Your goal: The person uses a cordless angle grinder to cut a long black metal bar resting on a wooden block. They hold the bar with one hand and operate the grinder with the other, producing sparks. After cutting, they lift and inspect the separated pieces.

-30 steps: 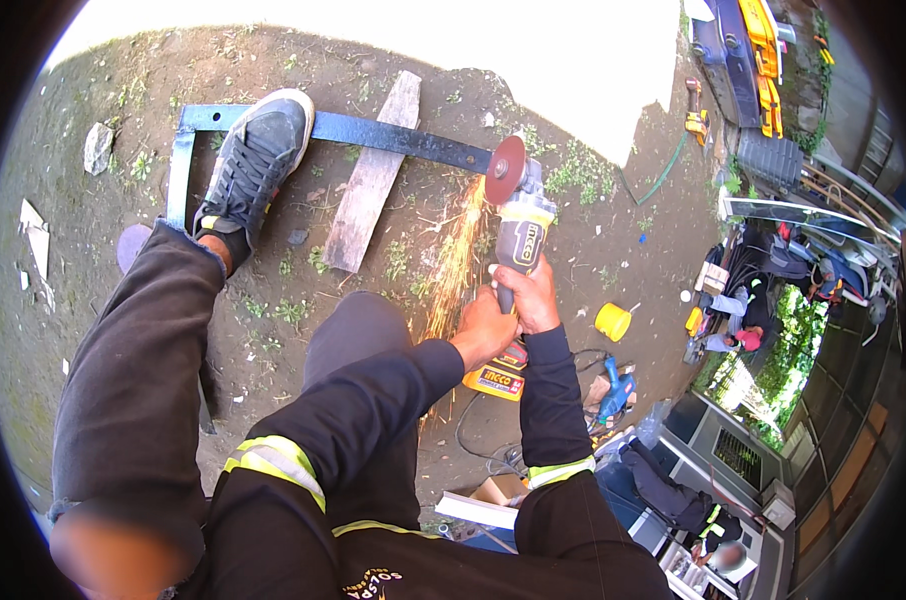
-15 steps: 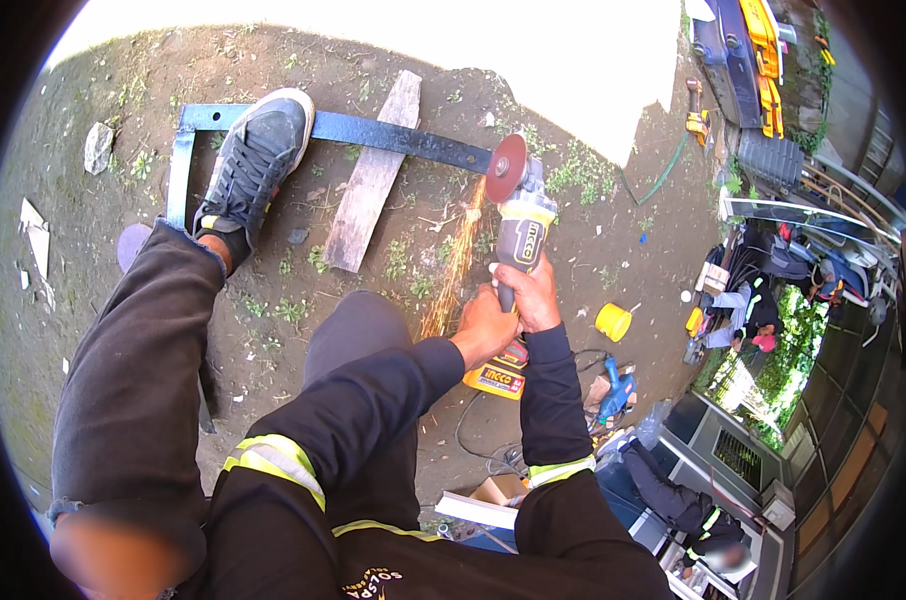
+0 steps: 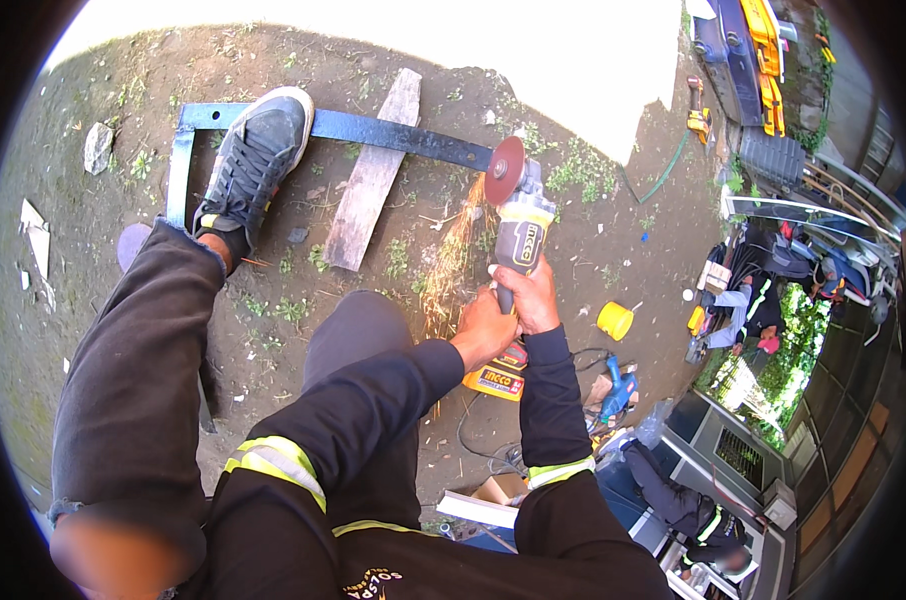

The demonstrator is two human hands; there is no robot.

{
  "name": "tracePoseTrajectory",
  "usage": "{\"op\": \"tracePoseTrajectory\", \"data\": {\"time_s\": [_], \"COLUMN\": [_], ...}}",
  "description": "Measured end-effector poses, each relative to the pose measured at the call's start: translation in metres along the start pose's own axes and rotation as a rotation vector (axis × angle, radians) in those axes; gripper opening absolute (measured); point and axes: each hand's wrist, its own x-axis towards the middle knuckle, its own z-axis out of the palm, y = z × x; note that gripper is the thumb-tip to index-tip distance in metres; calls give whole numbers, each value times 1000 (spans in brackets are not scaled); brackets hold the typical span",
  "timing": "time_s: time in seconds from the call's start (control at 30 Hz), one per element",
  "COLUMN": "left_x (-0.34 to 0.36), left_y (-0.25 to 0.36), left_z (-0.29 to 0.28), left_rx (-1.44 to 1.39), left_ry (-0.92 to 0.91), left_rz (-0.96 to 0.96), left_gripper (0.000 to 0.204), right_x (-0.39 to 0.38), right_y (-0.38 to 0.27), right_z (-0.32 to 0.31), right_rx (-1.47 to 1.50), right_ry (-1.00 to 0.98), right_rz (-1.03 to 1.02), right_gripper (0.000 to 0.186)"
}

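Note:
Both my hands grip a grey and yellow cordless angle grinder (image 3: 521,235). My right hand (image 3: 531,297) wraps round its body, while my left hand (image 3: 486,328) closes on the handle's rear end near the red and yellow battery (image 3: 495,378). The reddish grinding disc (image 3: 504,171) meets the end of a dark, L-shaped metal bar (image 3: 378,133). Orange sparks (image 3: 453,255) spray from the contact down toward my knee. My left shoe (image 3: 258,160) presses on the bar, which rests across a weathered wooden plank (image 3: 375,180) on the dirt.
A yellow cup-like container (image 3: 615,320) and a blue power tool (image 3: 618,390) with a cord lie to the right. Another cordless tool (image 3: 697,108) lies farther off. One person (image 3: 708,520) works at the lower right; another (image 3: 758,310) is beyond, among bags. A stone (image 3: 98,148) lies at left.
The spark stream has spread wider and looks more scattered. The grinder, both hands and my foot hold almost the same place.

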Motion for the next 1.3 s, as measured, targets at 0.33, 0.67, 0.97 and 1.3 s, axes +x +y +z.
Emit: {"op": "tracePoseTrajectory", "data": {"time_s": [0.33, 0.67, 0.97, 1.3], "left_x": [-6, -4, -2, 2], "left_y": [10, 10, 11, 12], "left_z": [-4, -4, -4, -3], "left_rx": [-14, -9, -22, -21], "left_ry": [28, 36, 34, 28], "left_rz": [9, 10, 23, 20], "left_gripper": [54, 52, 55, 56], "right_x": [3, 6, 7, 10], "right_y": [-4, -2, -7, -8], "right_z": [-1, -1, 1, -1], "right_rx": [81, 32, 49, 30], "right_ry": [-5, 7, 12, -1], "right_rz": [24, 40, 41, 16], "right_gripper": [44, 38, 37, 39]}}
